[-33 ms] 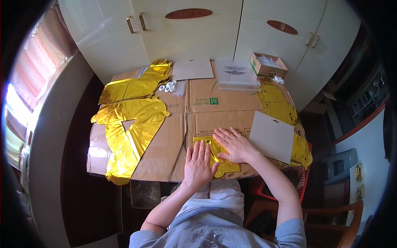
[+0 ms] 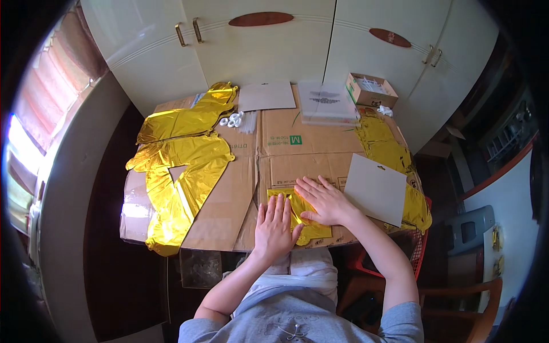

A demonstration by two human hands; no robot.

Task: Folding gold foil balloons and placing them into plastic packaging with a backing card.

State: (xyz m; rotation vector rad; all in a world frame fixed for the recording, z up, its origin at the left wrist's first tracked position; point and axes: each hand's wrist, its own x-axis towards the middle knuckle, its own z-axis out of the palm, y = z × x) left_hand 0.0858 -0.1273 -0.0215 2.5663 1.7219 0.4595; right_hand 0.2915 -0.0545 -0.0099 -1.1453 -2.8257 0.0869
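One compact rectangle of shiny gold foil (image 2: 315, 231), apparently folded: located at the near edge of the brown, cardboard-covered table (image 2: 309, 163). Left hand (image 2: 273, 231): palm down, fingers extended over the left part of the foil rectangle, nothing grasped. Right hand (image 2: 323, 204): likewise flat and released, laid across the upper right part. Probable function of both: pressing or smoothing, not gripping.

Progress, as judged from the present layout. Done: foil rectangle reduced to a small, nearly flat form and positioned beneath both palms. Likely outstanding: further flattening, with creases and a rounded tab visible toward the near edge. Cannot tell the condition of the portion hidden under the hands.

Not folded into the compact form: large, wrinkled gold foil shapes (image 2: 197, 186), spread along the left side. At right: further gold foil (image 2: 380, 143), partly beneath a light grey rectangular card with a small dark slot (image 2: 374, 191). Untouched at the far side: small white rings (image 2: 231, 120), thin translucent sticks (image 2: 247, 123), a second light grey card (image 2: 266, 97), clear plastic sheets (image 2: 327, 106) and an open cardboard box of white pieces (image 2: 372, 98).
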